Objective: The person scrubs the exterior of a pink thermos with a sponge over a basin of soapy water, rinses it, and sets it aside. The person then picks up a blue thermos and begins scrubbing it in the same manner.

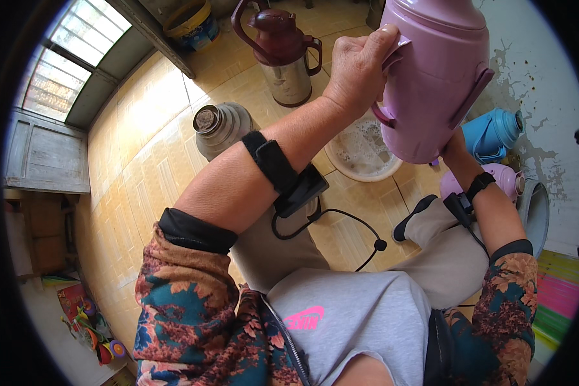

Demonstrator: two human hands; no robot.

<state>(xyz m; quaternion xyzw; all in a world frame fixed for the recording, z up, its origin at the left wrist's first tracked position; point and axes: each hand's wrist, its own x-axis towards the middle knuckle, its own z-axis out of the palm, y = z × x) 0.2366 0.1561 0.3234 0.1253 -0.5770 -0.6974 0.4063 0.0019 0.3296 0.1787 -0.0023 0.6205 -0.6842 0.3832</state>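
Observation:
A large pink thermos flask point(434, 82) is held up and slightly tilted over the floor, its top cut off by the picture's edge. My left hand point(362, 72) is closed around its side handle point(384, 116), most of which the fingers hide. At the flask's base, my right hand point(453, 144) supports it from below; its fingers are largely hidden behind the flask. Partly behind the flask, a pale basin point(364, 149) of cloudy, foamy water stands on the tiled floor. A folded carrying handle point(473, 99) lies along the flask's right side.
A maroon and steel vacuum jug point(287, 58) and a grey corked thermos point(224, 128) stand left of the basin. To the right are a blue thermos point(492, 135), another pink thermos point(504, 181) and a metal bucket point(535, 212) by the peeling wall. A yellow-rimmed bucket point(193, 26) stands farther back. A cable point(357, 214) hangs between my arms.

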